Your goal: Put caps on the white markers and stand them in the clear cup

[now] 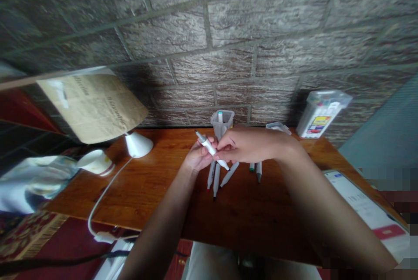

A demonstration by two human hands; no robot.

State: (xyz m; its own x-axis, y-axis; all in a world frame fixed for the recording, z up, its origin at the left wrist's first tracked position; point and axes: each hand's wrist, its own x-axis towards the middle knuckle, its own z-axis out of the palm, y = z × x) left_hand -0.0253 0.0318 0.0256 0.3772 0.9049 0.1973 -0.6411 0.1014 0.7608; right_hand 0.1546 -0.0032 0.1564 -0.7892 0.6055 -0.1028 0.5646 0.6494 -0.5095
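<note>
A stone-patterned wall point(228, 32) rises along the back edge of the wooden table point(156, 184), limiting reach that way. Left, a stretch of wood separates the lamp point(98, 106) from the hands. A tablet point(362, 206) lies along the right edge; a plastic box point(321, 114) stands at the back right. The right hand point(248, 145) and left hand point(198, 154) both pinch one tilted white marker point(209, 145), raised over the table's middle, between a small tub point(222, 129) at the back edge and loose pens point(216, 180) nearer the front.
</note>
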